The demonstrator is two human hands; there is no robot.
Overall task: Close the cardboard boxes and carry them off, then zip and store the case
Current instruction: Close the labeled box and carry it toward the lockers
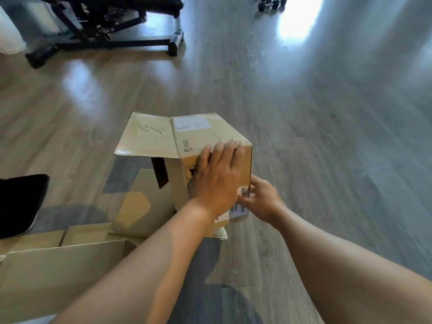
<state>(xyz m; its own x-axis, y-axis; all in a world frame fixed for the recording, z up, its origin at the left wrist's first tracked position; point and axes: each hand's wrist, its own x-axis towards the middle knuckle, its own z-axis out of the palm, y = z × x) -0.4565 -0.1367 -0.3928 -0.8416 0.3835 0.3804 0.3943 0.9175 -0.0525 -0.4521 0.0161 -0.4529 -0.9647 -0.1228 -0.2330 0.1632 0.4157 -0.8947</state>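
Observation:
A tan cardboard box (198, 132) stands on the wooden floor in the middle of the view, a white label on its top. One top flap (145, 136) sticks out flat to the left with a scribble on it. My left hand (217, 176) lies flat over the box's near top edge and front face. My right hand (261, 199) grips the box's lower right corner by a barcode label. A second, larger cardboard box (58, 265) sits open at the lower left. A black case (18, 202) lies at the left edge, partly cut off.
A black exercise bench frame (105, 26) stands on the floor at the far left. Dumbbells (271, 3) rest at the top right. Bare wooden floor spreads to the right and beyond the box. A loose cardboard flap (140, 204) lies beside the box.

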